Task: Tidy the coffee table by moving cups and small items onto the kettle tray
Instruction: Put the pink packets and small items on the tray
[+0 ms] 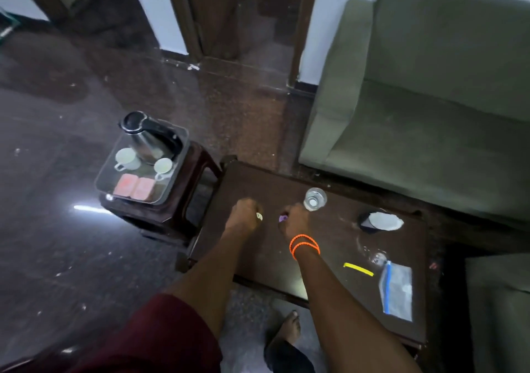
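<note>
The kettle tray [106,182] sits on a small dark stool to the left of the coffee table [329,260]. It holds a steel kettle [149,136], two white cups [128,158] [163,167] and two pink packets [134,188]. My left hand [244,215] is closed over the table's left part, with a small pale item at its fingers. My right hand [295,220] is closed on a small purple item [282,218]. Just beyond the right hand stands a clear glass [315,199].
On the table also lie a dark lidded object with a white top [380,222], a yellow strip [358,269], a zip bag with a blue seal [397,289] and a second clear glass item [378,258]. A green sofa [430,100] stands behind. My bare foot [288,329] is below.
</note>
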